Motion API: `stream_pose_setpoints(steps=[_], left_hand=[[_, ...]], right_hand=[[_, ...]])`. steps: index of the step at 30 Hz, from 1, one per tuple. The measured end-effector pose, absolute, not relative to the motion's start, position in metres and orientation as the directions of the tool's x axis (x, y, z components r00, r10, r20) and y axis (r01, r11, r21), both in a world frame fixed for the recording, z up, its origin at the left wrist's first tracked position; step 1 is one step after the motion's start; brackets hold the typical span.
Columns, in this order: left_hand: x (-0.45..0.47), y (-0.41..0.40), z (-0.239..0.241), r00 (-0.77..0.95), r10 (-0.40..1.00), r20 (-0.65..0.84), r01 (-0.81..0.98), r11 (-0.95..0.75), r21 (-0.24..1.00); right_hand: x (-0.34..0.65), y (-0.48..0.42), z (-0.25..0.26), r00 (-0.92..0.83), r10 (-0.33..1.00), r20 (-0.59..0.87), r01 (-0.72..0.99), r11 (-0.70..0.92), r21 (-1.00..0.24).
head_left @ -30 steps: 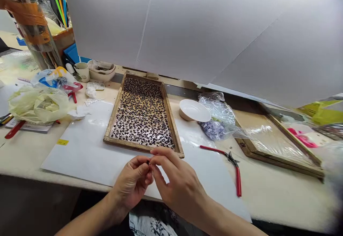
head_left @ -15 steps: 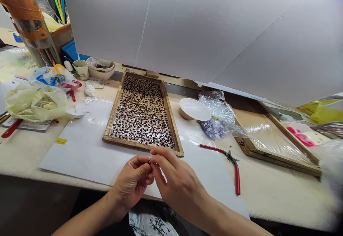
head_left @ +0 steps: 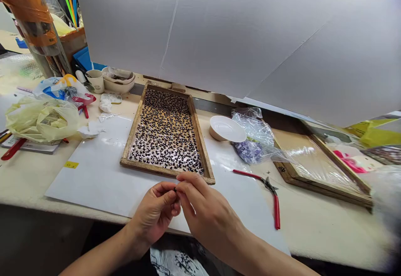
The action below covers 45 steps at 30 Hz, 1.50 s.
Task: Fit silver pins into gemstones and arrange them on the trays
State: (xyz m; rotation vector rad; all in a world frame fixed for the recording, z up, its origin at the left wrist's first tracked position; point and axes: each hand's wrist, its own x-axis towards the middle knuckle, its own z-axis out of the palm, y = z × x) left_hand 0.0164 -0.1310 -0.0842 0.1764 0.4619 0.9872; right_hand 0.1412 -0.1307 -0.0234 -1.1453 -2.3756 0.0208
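My left hand (head_left: pixel 155 211) pinches a tiny black piece (head_left: pixel 175 189) between thumb and forefinger, too small to name more exactly. Against it from the right come the fingertips of my right hand (head_left: pixel 206 209), closed together at the same spot; whether they grip the piece too is hidden. Both hands are over the near edge of a white sheet (head_left: pixel 103 184). Just beyond them lies a wooden-framed tray (head_left: pixel 167 170), its floor scattered with many small shiny black pieces (head_left: pixel 166 134), denser at the far end.
Right of the tray are a white bowl (head_left: pixel 228 129), a clear plastic bag (head_left: pixel 252 142) with purple contents and red-handled pliers (head_left: pixel 269 184). A film-covered wooden frame (head_left: pixel 322 167) lies farther right. Plastic bags (head_left: pixel 44 119), a paper cup (head_left: pixel 95 82) and bowls (head_left: pixel 118 82) stand left. A grey-white panel (head_left: pixel 238 38) rises behind.
The hands keep almost the same pose, fingertips together at the small black piece. The view has shifted very slightly; nothing on the table has visibly moved.
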Motion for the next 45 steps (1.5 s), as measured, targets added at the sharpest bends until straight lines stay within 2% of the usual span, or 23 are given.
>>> stream_pose_setpoints(steps=[4,14,25,34,45], left_hand=[[0.016,-0.130,-0.083,0.471,0.830,-0.298,-0.759,0.554,0.343],[0.016,-0.130,-0.086,0.477,0.828,-0.296,-0.765,0.557,0.323],[0.015,-0.130,-0.087,0.477,0.826,-0.301,-0.756,0.560,0.340],[0.014,-0.131,-0.087,0.501,0.812,-0.298,-0.770,0.576,0.275],[0.013,-0.132,-0.088,0.501,0.804,-0.320,-0.751,0.587,0.301]], right_hand=[[0.142,-0.131,-0.021,-0.532,0.733,0.425,0.724,0.653,-0.220],[0.144,-0.129,-0.022,-0.492,0.766,0.414,0.718,0.626,-0.304],[0.143,-0.130,-0.024,-0.489,0.777,0.398,0.726,0.615,-0.308],[0.149,-0.126,-0.014,-0.496,0.789,0.361,0.704,0.609,-0.365],[0.142,-0.120,-0.014,-0.537,0.767,0.352,0.687,0.639,-0.345]])
